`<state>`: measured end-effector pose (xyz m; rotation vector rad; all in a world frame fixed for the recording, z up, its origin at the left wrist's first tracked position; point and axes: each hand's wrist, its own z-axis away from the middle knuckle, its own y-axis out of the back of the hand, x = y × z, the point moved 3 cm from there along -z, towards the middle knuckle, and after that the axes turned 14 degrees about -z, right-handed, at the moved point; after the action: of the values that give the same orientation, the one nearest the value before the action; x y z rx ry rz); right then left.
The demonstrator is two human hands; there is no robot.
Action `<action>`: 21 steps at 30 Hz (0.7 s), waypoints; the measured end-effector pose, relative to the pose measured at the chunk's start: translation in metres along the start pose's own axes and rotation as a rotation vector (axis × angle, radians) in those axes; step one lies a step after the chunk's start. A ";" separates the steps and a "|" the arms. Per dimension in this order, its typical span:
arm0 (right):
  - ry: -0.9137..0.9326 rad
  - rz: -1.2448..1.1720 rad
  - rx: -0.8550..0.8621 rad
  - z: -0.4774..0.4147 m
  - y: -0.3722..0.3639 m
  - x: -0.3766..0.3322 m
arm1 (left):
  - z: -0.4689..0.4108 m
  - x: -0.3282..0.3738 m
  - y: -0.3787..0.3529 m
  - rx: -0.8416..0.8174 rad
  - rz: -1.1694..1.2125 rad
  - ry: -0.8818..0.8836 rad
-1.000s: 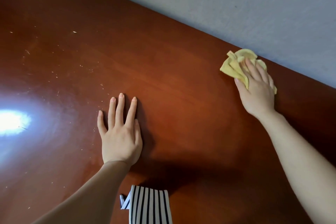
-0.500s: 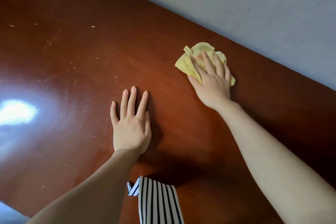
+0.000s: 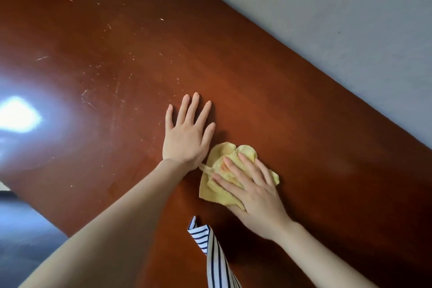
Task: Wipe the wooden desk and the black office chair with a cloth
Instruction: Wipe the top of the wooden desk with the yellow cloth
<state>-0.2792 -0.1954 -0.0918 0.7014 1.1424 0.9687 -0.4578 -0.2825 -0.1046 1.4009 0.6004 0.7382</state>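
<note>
one yellow cloth pressed flat on one wooden desk by the straight-fingered right hand, left hand laid flat, fingers spread, nothing held

Setting read as an office or a home study; the frame could not settle which. Main evidence: a large wooden desk with a glossy reddish-brown top, carrying pale scratches and specks. Its far edge ran flush against a plain grey painted wall. A bright patch of light reflected off the desk's left part. Beyond the desk's near-left corner, a dark floor was visible, blurred. No other furniture was in view.
</note>
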 end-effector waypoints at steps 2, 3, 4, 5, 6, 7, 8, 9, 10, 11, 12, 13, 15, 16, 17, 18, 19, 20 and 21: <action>0.071 -0.009 -0.045 0.010 -0.002 -0.002 | -0.001 0.001 0.003 -0.013 0.047 -0.005; 0.109 -0.003 -0.072 0.012 0.001 0.001 | -0.001 0.001 0.004 -0.028 0.080 -0.006; 0.142 0.004 -0.096 0.010 0.006 0.004 | -0.002 -0.002 0.006 -0.051 0.109 -0.012; 0.156 0.006 -0.114 0.006 0.012 0.009 | -0.002 -0.004 0.008 -0.078 0.131 -0.026; 0.143 0.003 -0.121 0.000 0.019 0.015 | -0.003 -0.007 0.010 -0.104 0.150 -0.051; 0.107 -0.006 -0.115 -0.008 0.027 0.021 | -0.003 -0.010 0.013 -0.124 0.175 -0.080; 0.055 -0.019 -0.097 -0.015 0.035 0.028 | -0.003 -0.012 0.017 -0.134 0.213 -0.112; 0.000 -0.035 -0.079 -0.026 0.041 0.034 | -0.002 -0.017 0.023 -0.135 0.261 -0.135; -0.050 -0.050 -0.062 -0.039 0.047 0.038 | -0.001 -0.023 0.028 -0.129 0.303 -0.153; -0.094 -0.056 -0.042 -0.051 0.053 0.043 | 0.001 -0.028 0.033 -0.121 0.321 -0.173; -0.131 -0.057 -0.018 -0.065 0.060 0.046 | 0.004 -0.033 0.036 -0.115 0.315 -0.191; -0.160 -0.056 0.006 -0.083 0.067 0.048 | 0.008 -0.040 0.039 -0.111 0.297 -0.203; -0.216 -0.049 0.058 -0.115 0.079 0.050 | 0.018 -0.049 0.040 -0.104 0.264 -0.223; -0.241 -0.048 0.076 -0.133 0.084 0.050 | 0.023 -0.054 0.041 -0.106 0.258 -0.223; -0.266 -0.050 0.090 -0.149 0.088 0.050 | 0.027 -0.059 0.041 -0.107 0.263 -0.220; -0.290 -0.052 0.098 -0.167 0.092 0.048 | 0.031 -0.066 0.041 -0.107 0.272 -0.212; -0.318 -0.049 0.097 -0.184 0.095 0.045 | 0.035 -0.071 0.042 -0.105 0.283 -0.204; -0.351 -0.044 0.091 -0.200 0.097 0.042 | 0.040 -0.075 0.043 -0.100 0.290 -0.196; -0.388 -0.038 0.080 -0.214 0.098 0.037 | 0.045 -0.078 0.043 -0.093 0.295 -0.185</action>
<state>-0.5062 -0.1230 -0.0848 0.8854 0.8516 0.7171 -0.4786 -0.3705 -0.0617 1.4685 0.2138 0.8462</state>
